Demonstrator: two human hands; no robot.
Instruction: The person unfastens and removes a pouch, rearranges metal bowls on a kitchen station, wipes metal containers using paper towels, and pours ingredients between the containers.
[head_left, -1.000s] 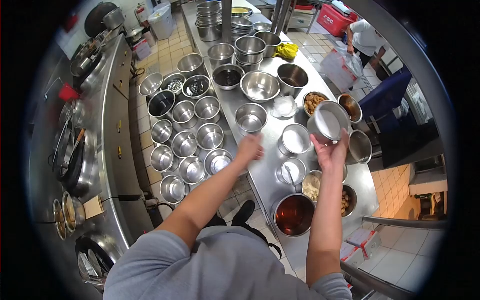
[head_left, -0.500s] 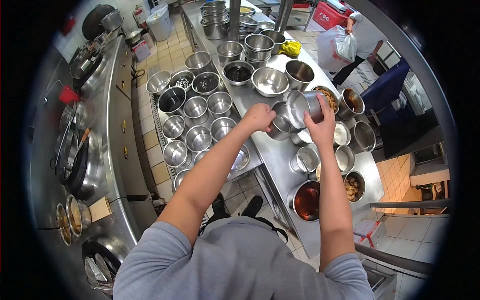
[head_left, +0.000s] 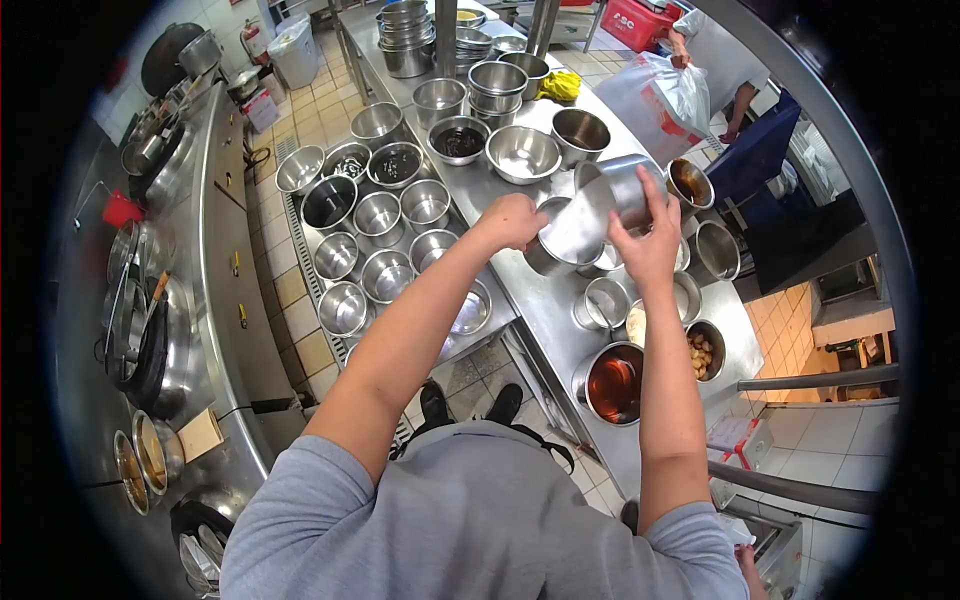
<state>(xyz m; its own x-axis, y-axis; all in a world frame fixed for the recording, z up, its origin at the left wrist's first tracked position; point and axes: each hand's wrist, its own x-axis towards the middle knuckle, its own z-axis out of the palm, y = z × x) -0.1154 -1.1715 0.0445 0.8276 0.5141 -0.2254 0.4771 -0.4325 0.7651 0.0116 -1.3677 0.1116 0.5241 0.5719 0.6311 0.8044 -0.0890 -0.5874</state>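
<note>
Tipping slowly seems best: just right of upper centre, the right hand (head_left: 650, 238) grips the tilted steel pot (head_left: 630, 186), fingers spread, above the lower steel pot (head_left: 549, 262), whose rim the left hand (head_left: 514, 222) pinches between its fingers.

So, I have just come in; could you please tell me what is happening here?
The person's right hand holds a metal pot tilted over a second pot, which the left hand grips by the rim. Something white seems to be going from one into the other; I cannot tell what. Across the table, another person holds a plastic bag.
</note>
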